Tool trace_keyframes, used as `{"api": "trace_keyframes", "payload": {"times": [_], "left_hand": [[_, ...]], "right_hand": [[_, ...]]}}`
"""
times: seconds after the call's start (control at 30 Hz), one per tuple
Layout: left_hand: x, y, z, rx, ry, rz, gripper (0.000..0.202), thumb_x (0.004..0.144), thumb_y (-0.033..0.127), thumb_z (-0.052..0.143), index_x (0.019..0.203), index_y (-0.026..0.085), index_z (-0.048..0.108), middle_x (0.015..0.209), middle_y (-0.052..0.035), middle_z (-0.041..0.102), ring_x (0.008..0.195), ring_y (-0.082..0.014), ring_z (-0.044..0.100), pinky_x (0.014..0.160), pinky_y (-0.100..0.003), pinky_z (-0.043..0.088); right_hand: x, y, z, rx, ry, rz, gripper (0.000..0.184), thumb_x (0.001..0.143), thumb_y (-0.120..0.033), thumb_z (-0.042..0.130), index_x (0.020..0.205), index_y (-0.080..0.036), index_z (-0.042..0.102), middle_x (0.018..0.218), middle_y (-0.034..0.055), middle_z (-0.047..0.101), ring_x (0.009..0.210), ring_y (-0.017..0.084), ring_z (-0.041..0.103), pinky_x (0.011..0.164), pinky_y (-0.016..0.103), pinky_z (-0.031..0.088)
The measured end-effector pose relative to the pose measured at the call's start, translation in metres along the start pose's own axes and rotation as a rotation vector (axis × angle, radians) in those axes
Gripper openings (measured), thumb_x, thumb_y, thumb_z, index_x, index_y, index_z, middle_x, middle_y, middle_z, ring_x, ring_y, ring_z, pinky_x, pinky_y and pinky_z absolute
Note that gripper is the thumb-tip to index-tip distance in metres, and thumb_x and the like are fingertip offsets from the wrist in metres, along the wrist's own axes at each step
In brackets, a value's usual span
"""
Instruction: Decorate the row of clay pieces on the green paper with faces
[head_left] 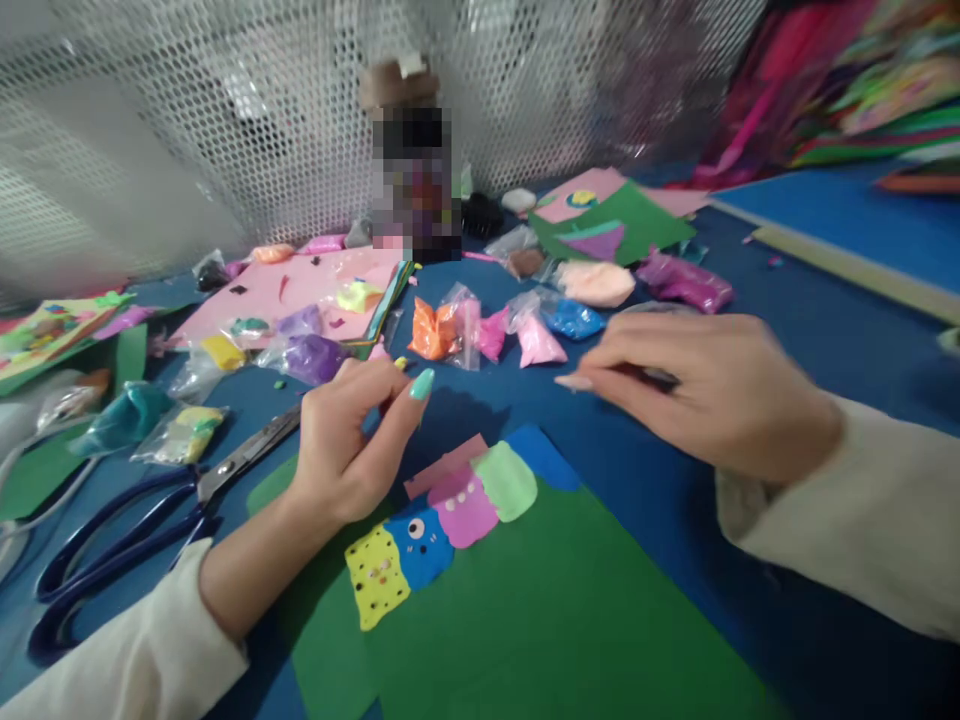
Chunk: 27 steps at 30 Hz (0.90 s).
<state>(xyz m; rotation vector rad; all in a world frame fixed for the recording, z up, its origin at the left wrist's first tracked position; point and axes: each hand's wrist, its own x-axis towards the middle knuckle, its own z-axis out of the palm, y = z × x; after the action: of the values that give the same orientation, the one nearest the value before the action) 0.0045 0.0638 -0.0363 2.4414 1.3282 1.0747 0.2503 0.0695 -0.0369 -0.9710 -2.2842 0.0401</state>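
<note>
My left hand (pixel 349 440) hovers above the upper left of a green sheet (pixel 525 620), fingers curled and thumb pressed toward them. Whether anything sits in that pinch is hidden. To the right, my right hand (pixel 697 390) is over the blue table, fingertips together; a tiny held piece cannot be made out. Along the sheet's top edge runs a row of flattened clay patches: yellow with black dots (pixel 375 592), blue with an eye (pixel 435 562), pink-purple with white dots (pixel 469 520) and plain pale green (pixel 510 483). A darker blue patch (pixel 544 458) and a pink strip (pixel 442 468) adjoin them.
Large scissors (pixel 199 487) with dark blue handles lie left of my left hand. Bagged clay spreads across the table's back, including orange (pixel 433 328), purple (pixel 311 358) and blue (pixel 574 318). Pink sheets (pixel 300 285) lie behind, before a perforated white basket wall (pixel 300 120).
</note>
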Motion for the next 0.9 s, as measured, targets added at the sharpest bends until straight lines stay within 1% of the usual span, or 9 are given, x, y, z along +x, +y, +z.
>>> {"api": "trace_keyframes", "payload": {"times": [0.1,0.17,0.3,0.37,0.47,0.57,0.7,0.8,0.9], "left_hand": [[-0.002,-0.004,-0.007,0.205,0.128,0.134,0.031,0.086,0.02,0.041,0.055,0.018,0.041,0.05,0.0037,0.04,0.049,-0.0095,0.037,0.056,-0.027,0.032],[-0.001,-0.013,-0.015,0.343,0.122,0.231,0.029,0.085,0.021,0.04,0.056,0.019,0.039,0.051,0.0024,0.041,0.05,-0.0108,0.038,0.055,-0.027,0.033],[0.0,-0.033,-0.037,0.496,0.132,0.272,0.024,0.08,0.023,0.046,0.056,0.019,0.042,0.055,-0.0001,0.045,0.055,-0.0138,0.041,0.056,-0.028,0.033],[-0.001,-0.042,-0.047,0.577,0.164,0.241,0.025,0.081,0.023,0.044,0.056,0.019,0.042,0.054,-0.0007,0.044,0.056,-0.015,0.042,0.057,-0.029,0.033],[-0.002,-0.05,-0.057,0.67,0.173,0.212,0.026,0.083,0.024,0.043,0.058,0.018,0.046,0.058,-0.0023,0.048,0.061,-0.016,0.047,0.06,-0.03,0.036],[-0.002,-0.056,-0.056,0.736,0.134,0.193,0.025,0.086,0.027,0.044,0.065,0.015,0.053,0.064,-0.002,0.052,0.065,-0.0148,0.051,0.064,-0.03,0.042],[-0.003,-0.066,-0.048,0.785,0.058,0.177,0.024,0.087,0.034,0.049,0.098,0.013,0.054,0.094,-0.0045,0.058,0.082,-0.0143,0.057,0.074,-0.034,0.049],[-0.008,-0.074,-0.043,0.8,0.038,0.158,0.028,0.087,0.033,0.049,0.108,0.014,0.051,0.106,-0.007,0.055,0.09,-0.0169,0.057,0.077,-0.036,0.05],[-0.012,-0.079,-0.04,0.808,0.037,0.156,0.029,0.087,0.032,0.049,0.109,0.014,0.051,0.107,-0.0072,0.055,0.092,-0.0175,0.056,0.078,-0.037,0.05]], "right_hand": [[0.009,0.023,-0.004,0.013,-0.103,0.044,0.023,0.087,-0.016,0.042,0.096,-0.013,0.062,0.091,0.0081,0.065,0.086,0.019,0.06,0.076,0.031,0.045],[0.01,0.029,-0.007,0.017,-0.168,0.098,0.026,0.084,-0.012,0.041,0.1,-0.013,0.062,0.098,0.0082,0.066,0.096,0.02,0.059,0.084,0.033,0.044],[0.004,0.019,-0.017,-0.019,-0.14,0.153,0.03,0.085,-0.007,0.036,0.105,-0.014,0.058,0.078,0.0042,0.069,0.067,0.013,0.065,0.065,0.024,0.05],[-0.002,0.009,-0.024,-0.055,-0.081,0.172,0.03,0.088,-0.008,0.033,0.109,-0.013,0.054,0.083,0.0064,0.069,0.069,0.013,0.065,0.065,0.023,0.05],[-0.016,-0.005,-0.029,-0.144,-0.031,0.166,0.023,0.09,-0.015,0.036,0.094,-0.012,0.059,0.081,0.0115,0.068,0.076,0.019,0.065,0.068,0.03,0.049],[-0.028,-0.01,-0.026,-0.203,-0.063,0.102,0.029,0.09,-0.023,0.041,0.08,-0.012,0.065,0.077,0.013,0.066,0.079,0.024,0.063,0.073,0.037,0.048],[-0.034,-0.006,-0.015,-0.196,-0.056,0.016,0.029,0.086,-0.033,0.05,0.09,-0.012,0.068,0.107,0.0173,0.06,0.103,0.028,0.055,0.088,0.044,0.043],[-0.034,0.001,-0.01,-0.164,-0.017,-0.005,0.026,0.078,-0.034,0.059,0.087,-0.012,0.07,0.126,0.0169,0.05,0.116,0.029,0.046,0.096,0.043,0.038],[-0.036,0.006,-0.011,-0.133,0.061,0.056,0.022,0.079,-0.03,0.056,0.085,-0.013,0.069,0.12,0.0135,0.056,0.109,0.026,0.054,0.093,0.039,0.043]]}}
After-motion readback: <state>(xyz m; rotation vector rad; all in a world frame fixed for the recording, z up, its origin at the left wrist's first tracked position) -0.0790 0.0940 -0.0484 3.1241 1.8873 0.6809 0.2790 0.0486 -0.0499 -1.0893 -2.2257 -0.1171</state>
